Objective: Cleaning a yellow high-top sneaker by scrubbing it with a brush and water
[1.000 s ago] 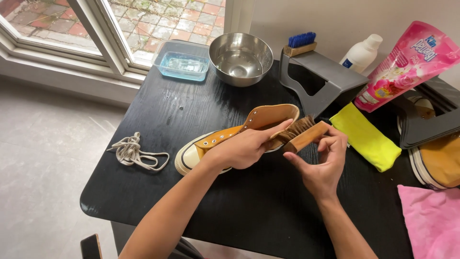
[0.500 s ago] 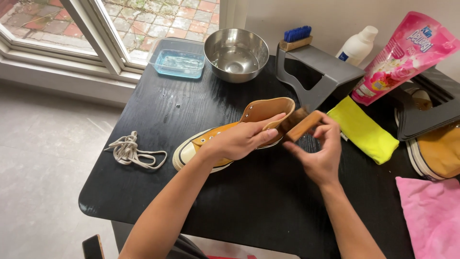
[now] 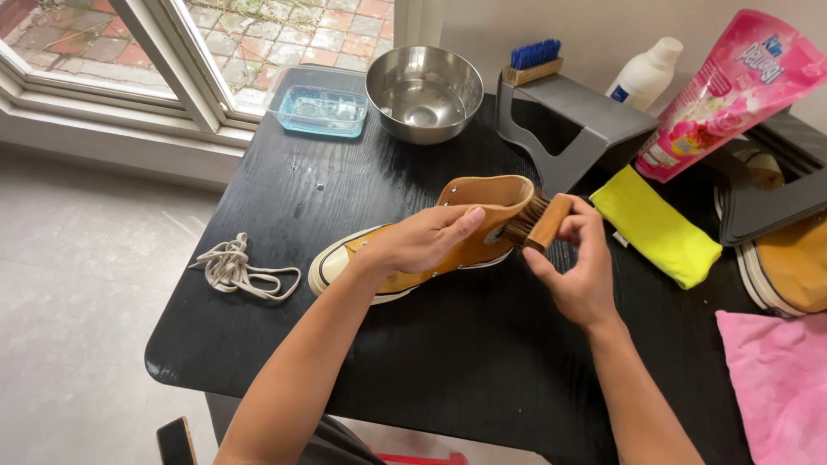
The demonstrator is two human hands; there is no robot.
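Head view: laces (image 3: 239, 270) left of shoe (image 3: 431, 237), yellow cloth (image 3: 655, 226) right.

A black wood-grain table (image 3: 284, 172) stands on pale grey floor (image 3: 77, 327) beside a white-framed window (image 3: 172, 60), daylight-lit.

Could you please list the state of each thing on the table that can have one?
shoe: on its side, unlaced, held by left hand
wooden brush: gripped by right hand, bristles on heel
laces: loose pile
steel bowl: upright
plastic tub: open
white bottle: capped
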